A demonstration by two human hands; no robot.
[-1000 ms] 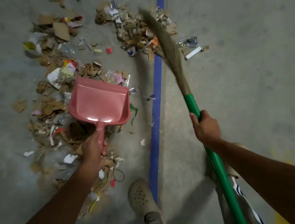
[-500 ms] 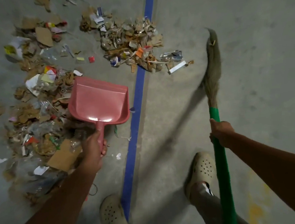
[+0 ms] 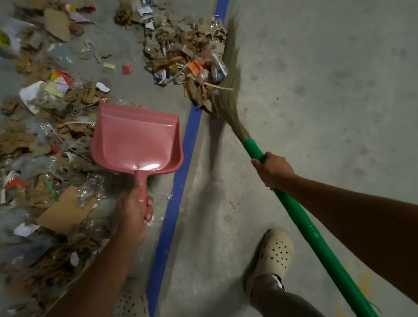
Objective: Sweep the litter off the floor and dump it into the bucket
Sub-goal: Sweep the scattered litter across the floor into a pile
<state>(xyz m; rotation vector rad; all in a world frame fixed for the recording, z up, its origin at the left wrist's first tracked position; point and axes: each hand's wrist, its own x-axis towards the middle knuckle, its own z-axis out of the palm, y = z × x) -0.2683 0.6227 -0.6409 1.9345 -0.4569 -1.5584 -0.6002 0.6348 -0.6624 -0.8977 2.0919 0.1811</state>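
Your right hand (image 3: 272, 169) clamps the broom (image 3: 306, 223), bristles touching the right edge of the litter pile (image 3: 181, 57) | pile lies far-right of the dustpan (image 3: 135, 139) your left hand (image 3: 132, 215) grips | sweep left.

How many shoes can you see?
2. One shoe is at the bottom edge, left of the blue line, partly behind an arm. The other shoe is right of the line, beside the green broom handle.

One wide-angle view, worn on the person's head, faces forward and steeply down at the concrete floor (image 3: 323, 92), near enough that both forearms (image 3: 87, 282) enter from the bottom corners and the shoes (image 3: 276, 251) sit at the lower edge.
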